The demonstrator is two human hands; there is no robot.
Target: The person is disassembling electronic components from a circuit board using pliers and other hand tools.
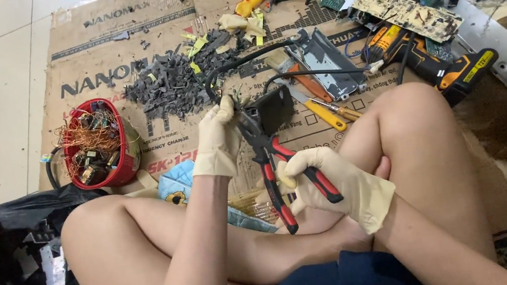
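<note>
Gripping the black power adapter (275, 109) in our gloved left hand (218, 141), fingers closed around its near end, holding it up over our crossed legs. Our right hand (334, 184) is wrapped around the red-and-black handles of the cutting pliers (272, 166), handles partly squeezed; the pliers' head sits right against the adapter casing by the left fingers. We can't tell whether the blades are biting the shell or just resting on it.

The adapter's black cord (244, 61) loops away over the cardboard sheet (125, 23), past the pile of dark plastic shards (170, 85). Red bowl of copper windings (96, 144) sits on our left, black bag (13, 265) near the left knee. Orange drill (429, 62), bare circuit board (407, 13) and yellow-handled screwdrivers (326, 112) lie ahead on the right.

Our read on doing this well: bite at the casing seam, small nips, not the middle. Keep the left fingertips behind the blades. Twist to pry rather than crush, so the parts inside stay whole. Angle shards away from our bare legs.
</note>
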